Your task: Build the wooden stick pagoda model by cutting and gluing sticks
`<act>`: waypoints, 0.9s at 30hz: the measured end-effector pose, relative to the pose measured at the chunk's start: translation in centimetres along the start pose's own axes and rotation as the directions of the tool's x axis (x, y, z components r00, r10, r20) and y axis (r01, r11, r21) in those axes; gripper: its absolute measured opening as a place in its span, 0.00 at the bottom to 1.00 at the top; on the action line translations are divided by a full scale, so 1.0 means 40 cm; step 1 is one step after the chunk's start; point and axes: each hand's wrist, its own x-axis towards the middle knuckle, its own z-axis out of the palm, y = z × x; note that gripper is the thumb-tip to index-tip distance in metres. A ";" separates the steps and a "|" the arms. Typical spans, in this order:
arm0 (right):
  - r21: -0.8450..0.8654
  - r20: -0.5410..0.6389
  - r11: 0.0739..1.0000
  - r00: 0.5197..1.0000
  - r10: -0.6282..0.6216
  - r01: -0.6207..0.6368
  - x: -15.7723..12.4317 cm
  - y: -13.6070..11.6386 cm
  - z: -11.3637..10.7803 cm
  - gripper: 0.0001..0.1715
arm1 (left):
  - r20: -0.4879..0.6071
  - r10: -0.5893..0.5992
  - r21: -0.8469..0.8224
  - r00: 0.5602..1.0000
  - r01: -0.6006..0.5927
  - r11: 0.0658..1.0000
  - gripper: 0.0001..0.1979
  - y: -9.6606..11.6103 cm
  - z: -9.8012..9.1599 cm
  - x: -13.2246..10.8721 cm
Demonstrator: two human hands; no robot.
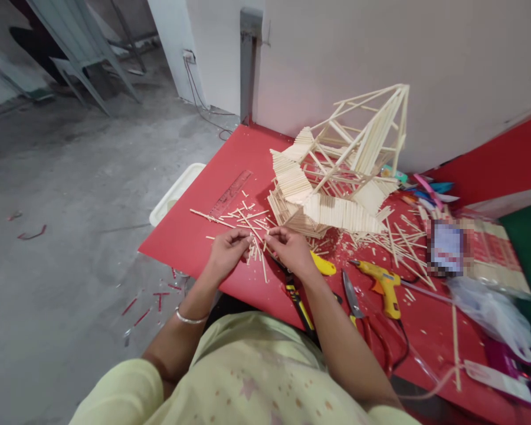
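My left hand [228,251] and my right hand [292,248] meet over the near part of a red table [181,239]. Both are closed in a pinch on thin wooden sticks [259,239], the fingertips nearly touching. More loose sticks [234,217] lie scattered just beyond the hands. Behind them stands a model built of wooden sticks [336,177], with an open frame on top and solid stick panels below. A silver bangle sits on my left wrist.
A red ruler [230,193] lies at the table's left. A yellow glue gun [383,283], pliers [358,310] and a yellow-handled cutter [310,280] lie to the right of my hands. Plastic bags, stick packets and coloured pens crowd the far right. A white tray [174,192] hangs beside the table edge.
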 end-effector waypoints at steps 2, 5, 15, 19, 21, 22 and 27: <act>0.001 0.009 1.000 1.000 0.000 0.000 -0.002 -0.002 0.001 0.20 | 0.010 -0.010 -0.032 1.000 0.010 0.999 0.16 0.001 -0.003 -0.001; 0.012 0.020 1.000 1.000 0.005 -0.005 -0.006 -0.005 0.000 0.20 | 0.015 -0.018 -0.015 1.000 0.018 1.000 0.17 0.000 -0.006 -0.002; 0.091 0.057 0.995 0.998 0.024 -0.029 -0.007 0.013 -0.003 0.19 | 0.054 -0.043 -0.007 0.998 0.044 0.999 0.16 0.002 0.005 -0.003; 0.130 0.074 0.991 0.997 0.030 -0.039 -0.008 0.019 -0.002 0.19 | 0.070 -0.051 -0.032 0.996 0.053 0.998 0.15 -0.006 0.008 -0.002; 0.153 0.083 0.987 0.996 0.029 -0.042 -0.009 0.019 -0.001 0.19 | 0.082 -0.055 -0.043 0.995 0.058 0.997 0.15 -0.010 0.010 -0.002; 0.165 0.087 0.985 0.996 0.029 -0.043 -0.009 0.018 -0.001 0.19 | 0.089 -0.058 -0.042 0.994 0.062 0.997 0.15 -0.011 0.012 -0.002; 0.218 0.081 0.975 0.996 0.024 -0.042 -0.015 0.004 -0.003 0.19 | 0.174 -0.082 -0.004 0.981 0.084 0.996 0.16 -0.016 0.027 -0.006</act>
